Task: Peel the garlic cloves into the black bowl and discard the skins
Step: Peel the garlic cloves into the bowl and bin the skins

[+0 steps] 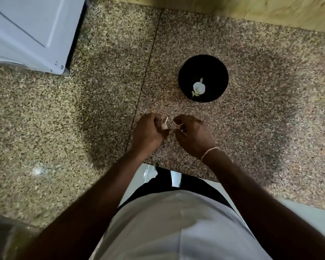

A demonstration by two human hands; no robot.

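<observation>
- The left hand (pixel 147 132) pinches a garlic clove (pixel 164 126).
- The right hand (pixel 192 135) is curled; I cannot tell what it holds.
- The black bowl (pixel 203 78) sits near, garlic inside.
- A loose pinch could drop the clove.

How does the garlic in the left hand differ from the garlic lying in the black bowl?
The garlic in the left hand is gripped in curled fingers above the speckled counter; the garlic in the black bowl lies loose, untouched. The held piece shows a thin stalk sticking up and is mostly hidden; the bowl piece looks rounder, fully visible, with pale scraps beside it. Both are whitish.
</observation>
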